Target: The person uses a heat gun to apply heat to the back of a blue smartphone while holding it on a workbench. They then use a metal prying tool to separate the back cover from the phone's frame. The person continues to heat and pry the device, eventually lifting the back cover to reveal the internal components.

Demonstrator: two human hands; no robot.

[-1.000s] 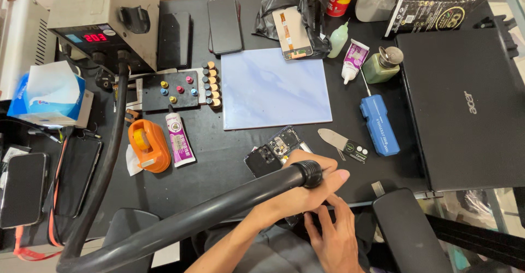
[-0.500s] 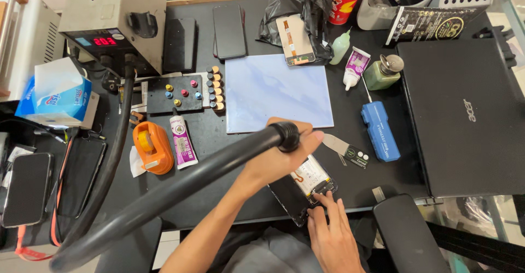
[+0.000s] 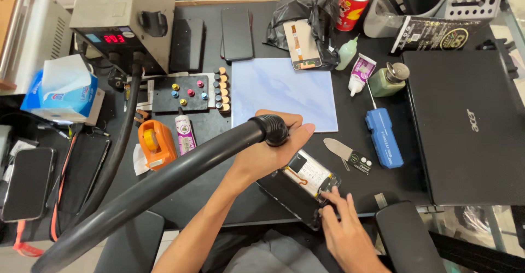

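Head view: left hand (image 3: 273, 150) wrapped around a black hose (image 3: 180, 169) nozzle above an opened phone (image 3: 303, 183) at the near desk edge; right hand (image 3: 342, 229), fingers spread, presses the phone's right end.

Illumination is bright, even and diffuse, apparently from overhead; shadows under objects are soft and short. The dark surface (image 3: 219, 158) shows mild sheen but no hard glare. The pale blue mat (image 3: 284, 92) reads near-white yet retains detail. The red display (image 3: 114, 38) is slightly bloomed. Focus is sharp centrally; the black hose (image 3: 164, 180) softens toward the lower left corner. Wide-angle distortion bends objects at the frame edges.
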